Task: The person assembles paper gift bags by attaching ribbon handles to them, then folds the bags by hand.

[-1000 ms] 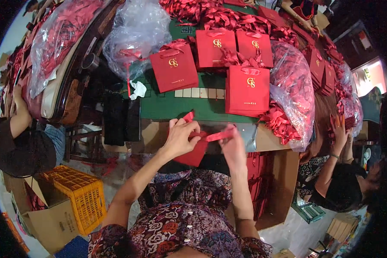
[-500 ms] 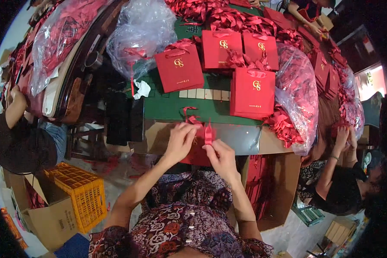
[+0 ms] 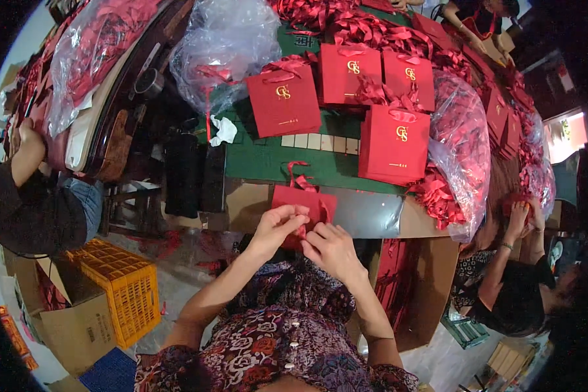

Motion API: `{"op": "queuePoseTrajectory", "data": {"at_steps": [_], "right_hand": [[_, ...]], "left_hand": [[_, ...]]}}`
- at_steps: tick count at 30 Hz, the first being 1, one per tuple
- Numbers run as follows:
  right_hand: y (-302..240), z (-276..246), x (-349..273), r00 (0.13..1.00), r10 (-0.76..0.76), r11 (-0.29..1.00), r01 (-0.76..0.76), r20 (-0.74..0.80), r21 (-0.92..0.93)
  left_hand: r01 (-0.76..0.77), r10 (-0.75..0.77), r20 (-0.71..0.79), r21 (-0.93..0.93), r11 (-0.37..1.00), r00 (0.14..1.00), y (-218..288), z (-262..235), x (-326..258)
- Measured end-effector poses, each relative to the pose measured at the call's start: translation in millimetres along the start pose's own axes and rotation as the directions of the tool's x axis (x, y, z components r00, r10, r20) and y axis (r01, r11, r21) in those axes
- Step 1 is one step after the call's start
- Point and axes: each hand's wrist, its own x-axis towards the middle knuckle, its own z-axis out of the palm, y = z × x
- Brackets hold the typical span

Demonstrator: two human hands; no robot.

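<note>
Nearest: patterned shirt [image 3: 291,330], and just past it both hands meet over one red paper bag [image 3: 304,196] at the table's near edge, in front of the torso; elbows bent, so probably kept there for close finger work. Left hand [image 3: 281,230]: thumb and index pinched on a red ribbon [image 3: 302,232] in front of the bag. Right hand [image 3: 335,250]: fingers curled in beside it, tips hidden, can't tell if they grip. Hands meeting at one spot suggests one steadies while the other works. Hands cover the bag's lower part, so can't tell what bears its weight. More loose ribbon [image 3: 300,173] sticks up behind its top edge. Carton [image 3: 438,281] right of the lap, open side up, red bags inside: looks like easy-reach storage. Bag sits against the grey sheet [image 3: 372,219] along the table edge. Behind, on the green tabletop [image 3: 255,160], a front stack of bags [image 3: 395,147], with a tilted stack [image 3: 284,101] left of it; faces up, likely to keep them flat. Plastic sack [image 3: 460,153] of ribbon right of the front stack, presumably supply at arm's reach. Farthest: ribbon heap [image 3: 372,32] across the table.
</note>
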Motion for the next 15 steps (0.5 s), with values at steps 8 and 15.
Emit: {"op": "queuePoseTrajectory", "data": {"at_steps": [8, 15], "right_hand": [[-10, 3, 20, 0.922, 0.355, 0.910, -0.302, -0.156, 0.285], [-12, 4, 30, 0.853, 0.513, 0.790, -0.425, -0.099, 0.442]], "left_hand": [[-0.259, 0.334, -0.105, 0.435, 0.863, 0.937, -5, 12, -11], [-0.320, 0.396, -0.023, 0.546, 0.774, 0.918, 10, -5, -6]]}}
